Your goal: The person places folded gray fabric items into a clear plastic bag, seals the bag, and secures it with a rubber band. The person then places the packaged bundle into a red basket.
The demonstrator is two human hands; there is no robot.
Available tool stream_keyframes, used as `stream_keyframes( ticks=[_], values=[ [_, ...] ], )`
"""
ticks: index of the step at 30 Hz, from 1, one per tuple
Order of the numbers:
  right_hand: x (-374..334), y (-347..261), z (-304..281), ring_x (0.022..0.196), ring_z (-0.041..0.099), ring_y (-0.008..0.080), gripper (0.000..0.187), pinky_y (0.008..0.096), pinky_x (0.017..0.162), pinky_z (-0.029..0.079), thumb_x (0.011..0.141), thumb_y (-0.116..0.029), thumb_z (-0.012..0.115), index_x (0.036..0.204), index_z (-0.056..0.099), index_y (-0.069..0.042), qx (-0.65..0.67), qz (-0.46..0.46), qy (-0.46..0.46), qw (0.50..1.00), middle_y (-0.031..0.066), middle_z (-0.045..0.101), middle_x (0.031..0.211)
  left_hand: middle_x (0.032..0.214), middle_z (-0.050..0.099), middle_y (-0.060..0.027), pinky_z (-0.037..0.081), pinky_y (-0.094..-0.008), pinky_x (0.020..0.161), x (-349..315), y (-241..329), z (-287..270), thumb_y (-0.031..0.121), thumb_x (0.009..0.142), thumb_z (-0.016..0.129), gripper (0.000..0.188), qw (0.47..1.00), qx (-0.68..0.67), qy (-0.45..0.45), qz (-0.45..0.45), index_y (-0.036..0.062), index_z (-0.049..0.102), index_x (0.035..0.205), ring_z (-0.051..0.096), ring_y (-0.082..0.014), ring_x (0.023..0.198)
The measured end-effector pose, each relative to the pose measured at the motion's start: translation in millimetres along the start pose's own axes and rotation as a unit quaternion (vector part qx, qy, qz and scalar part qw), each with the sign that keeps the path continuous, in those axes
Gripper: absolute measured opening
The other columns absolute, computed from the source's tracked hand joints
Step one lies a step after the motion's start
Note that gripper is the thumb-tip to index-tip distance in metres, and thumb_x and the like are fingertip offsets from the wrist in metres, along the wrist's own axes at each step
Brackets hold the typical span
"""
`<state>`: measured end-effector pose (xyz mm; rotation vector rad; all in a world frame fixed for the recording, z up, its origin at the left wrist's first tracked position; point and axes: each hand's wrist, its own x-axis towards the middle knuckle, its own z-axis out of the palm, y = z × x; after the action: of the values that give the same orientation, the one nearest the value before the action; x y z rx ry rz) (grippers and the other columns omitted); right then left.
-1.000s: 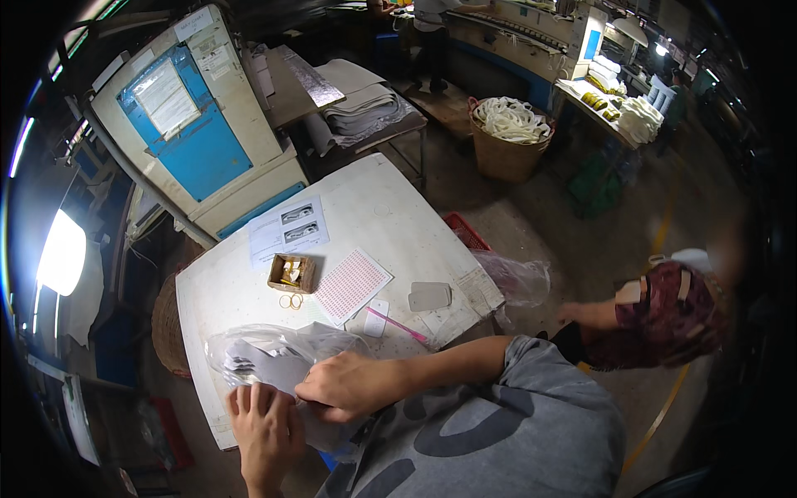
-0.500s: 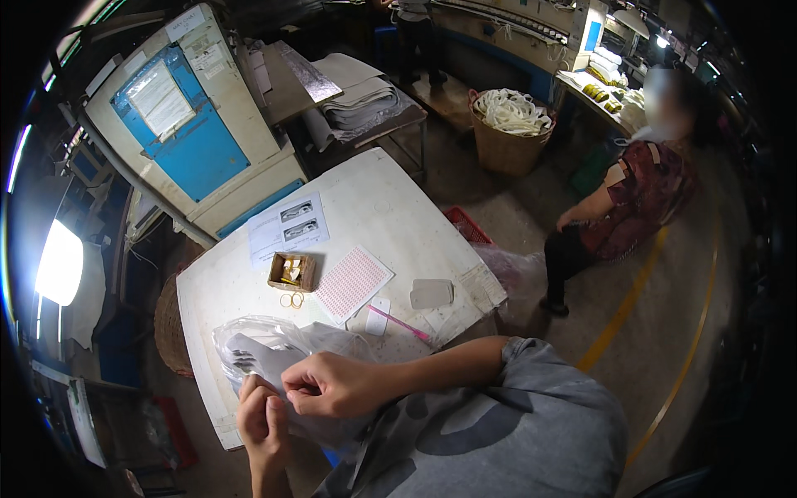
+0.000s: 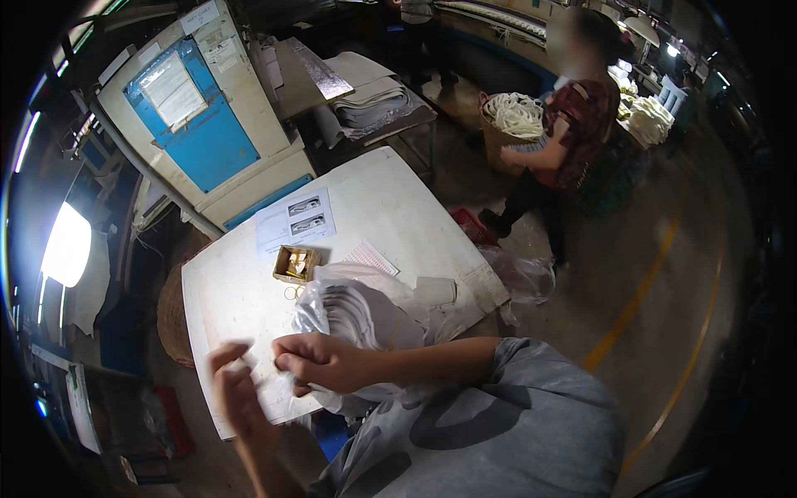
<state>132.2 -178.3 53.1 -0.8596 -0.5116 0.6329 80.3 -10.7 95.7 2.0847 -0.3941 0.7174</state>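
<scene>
A clear plastic bag (image 3: pixel 311 309) full of folded pale grey sheets (image 3: pixel 355 311) stands at the near side of the white table (image 3: pixel 390 195). My right hand (image 3: pixel 322 363) is closed in front of it, apparently on the bag's gathered plastic; the exact grip is partly hidden. Left of it my left hand (image 3: pixel 237 380) is raised, apart from the right one, its fingers smeared by motion. Beyond the bag sit a small box (image 3: pixel 296 263) with bits in it, rubber bands (image 3: pixel 292 293) and a sheet of small red print (image 3: pixel 371 258), partly covered.
A printed paper (image 3: pixel 274 228) and a grey card stack (image 3: pixel 437 290) lie on the table. A white-and-blue cabinet (image 3: pixel 249 187) stands behind it. To the right are a person (image 3: pixel 573 124), a basket of white strips (image 3: pixel 502 149) and a red crate (image 3: pixel 473 226).
The filled bag has shifted right and upright, covering part of the red-printed sheet. My left hand has moved left, away from my right. The person at right has stepped toward the basket.
</scene>
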Motion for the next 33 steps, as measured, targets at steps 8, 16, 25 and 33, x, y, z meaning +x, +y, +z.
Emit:
stream_keyframes(
  ticks=[8, 16, 25, 33],
  values=[
    [-4, 20, -32, 0.043, 0.052, 0.0088, 0.033, 0.0258, 0.038, 0.045, 0.11, -0.024, 0.056, 0.084, 0.051, -0.005, 0.02, -0.022, -0.2, 0.979, 0.0, 0.051, 0.065, 0.128, 0.071, -0.0216, 0.032, -0.0534, 0.123, 78, -79, 98, 0.043, 0.107, 0.049, 0.049, 0.896, -0.321, -0.304, 0.036, 0.0031, 0.069, 0.126, 0.055, -0.0378, 0.138],
    [-30, -15, -39, 0.054, 0.062, 0.0125, 0.026, 0.0267, 0.049, 0.055, 0.109, -0.015, 0.054, 0.088, 0.058, -0.001, -0.014, 0.059, -0.291, 0.955, 0.0032, 0.056, 0.065, 0.143, 0.073, 0.0033, 0.024, -0.0557, 0.129, 76, -40, 117, 0.04, 0.101, 0.058, 0.04, 0.82, 0.017, -0.568, 0.068, 0.0212, 0.08, 0.129, 0.059, -0.0246, 0.142],
    [-136, -88, -179, 0.104, 0.07, 0.0276, 0.054, 0.0382, 0.093, 0.055, 0.101, -0.04, 0.077, 0.132, 0.063, 0.001, -0.549, -0.154, 0.289, 0.769, 0.0182, 0.072, 0.113, 0.133, 0.078, 0.0018, 0.025, -0.061, 0.127, 44, -38, 96, 0.022, 0.082, 0.067, 0.04, 0.864, -0.015, -0.501, 0.057, 0.0209, 0.083, 0.118, 0.06, -0.0288, 0.14],
    [-135, 4, -173, 0.103, 0.072, 0.0453, 0.031, 0.0476, 0.087, 0.056, 0.11, -0.027, 0.061, 0.116, 0.066, 0.002, -0.515, 0.12, 0.189, 0.827, 0.0287, 0.073, 0.112, 0.137, 0.076, 0.0008, 0.025, -0.064, 0.128, 50, -39, 62, 0.059, 0.078, 0.084, 0.057, 0.848, 0.0, -0.525, 0.073, 0.0231, 0.083, 0.122, 0.055, -0.0305, 0.147]
  ],
)
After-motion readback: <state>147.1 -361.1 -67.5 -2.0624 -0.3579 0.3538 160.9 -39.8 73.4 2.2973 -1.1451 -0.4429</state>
